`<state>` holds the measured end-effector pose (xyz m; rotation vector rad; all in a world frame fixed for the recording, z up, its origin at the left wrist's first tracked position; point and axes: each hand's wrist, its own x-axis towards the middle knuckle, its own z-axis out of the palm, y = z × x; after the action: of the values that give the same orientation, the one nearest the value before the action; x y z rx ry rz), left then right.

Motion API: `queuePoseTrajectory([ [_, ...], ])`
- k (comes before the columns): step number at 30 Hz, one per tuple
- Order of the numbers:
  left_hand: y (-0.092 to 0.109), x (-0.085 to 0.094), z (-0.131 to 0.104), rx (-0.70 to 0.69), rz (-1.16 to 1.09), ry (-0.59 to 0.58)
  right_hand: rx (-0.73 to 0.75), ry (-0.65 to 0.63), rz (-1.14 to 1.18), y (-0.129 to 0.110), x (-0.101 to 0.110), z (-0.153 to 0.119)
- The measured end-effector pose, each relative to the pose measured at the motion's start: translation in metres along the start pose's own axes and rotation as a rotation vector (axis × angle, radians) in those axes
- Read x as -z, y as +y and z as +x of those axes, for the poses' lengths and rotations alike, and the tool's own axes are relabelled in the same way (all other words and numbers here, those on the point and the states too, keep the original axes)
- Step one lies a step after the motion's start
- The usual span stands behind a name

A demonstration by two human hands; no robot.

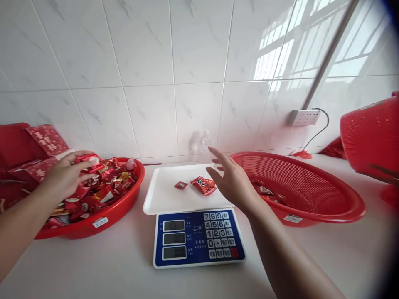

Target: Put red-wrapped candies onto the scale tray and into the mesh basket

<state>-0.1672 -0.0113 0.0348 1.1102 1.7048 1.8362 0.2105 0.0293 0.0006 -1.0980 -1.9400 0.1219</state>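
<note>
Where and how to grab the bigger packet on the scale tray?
I'd pinch the bigger packet across its middle, from above and the right: it lies flat on the white tray, the open right hand is on that side, and the smaller packet sits left.

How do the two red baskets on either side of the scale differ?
The left basket is heaped with red packets, while the right basket holds only a few at the bottom. The left basket sits behind the left hand; the right basket shows much of its mesh wall, the left basket's inside is mostly hidden. Both are red plastic with a white label outside.
</note>
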Motion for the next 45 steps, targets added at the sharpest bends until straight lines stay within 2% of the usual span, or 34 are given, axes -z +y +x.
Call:
queuePoseTrajectory([
  [2,0.009,-0.010,-0.006,-0.059,-0.079,-0.005,-0.003,0.066,0.004,0.000,0.002,0.001],
  [3,0.013,-0.017,-0.010,-0.084,-0.108,-0.016,-0.016,0.043,-0.002,-0.001,0.002,0.001],
  [5,0.017,-0.034,-0.024,-0.133,-0.181,-0.044,-0.056,-0.077,0.015,-0.002,0.002,0.000],
  [7,0.018,-0.055,-0.043,-0.153,-0.293,-0.125,-0.088,-0.193,0.118,-0.005,-0.001,-0.002],
  [9,0.015,-0.081,-0.065,-0.093,-0.393,-0.194,-0.100,-0.258,0.295,-0.010,-0.007,-0.005],
  [13,0.003,-0.130,-0.097,0.080,-0.513,-0.417,-0.148,-0.333,0.583,-0.016,-0.024,-0.009],
  [15,-0.003,-0.147,-0.105,0.102,-0.542,-0.497,-0.174,-0.308,0.661,-0.016,-0.032,-0.009],
  [17,-0.007,-0.157,-0.108,0.105,-0.564,-0.537,-0.198,-0.265,0.703,-0.015,-0.037,-0.007],
  [20,-0.012,-0.161,-0.108,0.108,-0.589,-0.527,-0.226,-0.245,0.687,-0.013,-0.041,-0.006],
  [24,-0.021,-0.157,-0.104,0.131,-0.601,-0.454,-0.188,-0.270,0.557,-0.016,-0.042,-0.009],
  [32,-0.024,-0.145,-0.085,0.150,-0.594,-0.264,-0.124,-0.351,0.154,-0.017,-0.024,-0.011],
  [37,-0.017,-0.142,-0.086,0.134,-0.651,-0.245,-0.087,-0.410,-0.203,-0.012,-0.026,-0.011],
  [42,-0.011,-0.145,-0.093,0.101,-0.696,-0.252,-0.059,-0.329,-0.250,-0.008,-0.019,-0.005],
  [45,-0.010,-0.146,-0.096,0.087,-0.693,-0.268,-0.095,-0.362,-0.282,-0.002,-0.013,-0.001],
])
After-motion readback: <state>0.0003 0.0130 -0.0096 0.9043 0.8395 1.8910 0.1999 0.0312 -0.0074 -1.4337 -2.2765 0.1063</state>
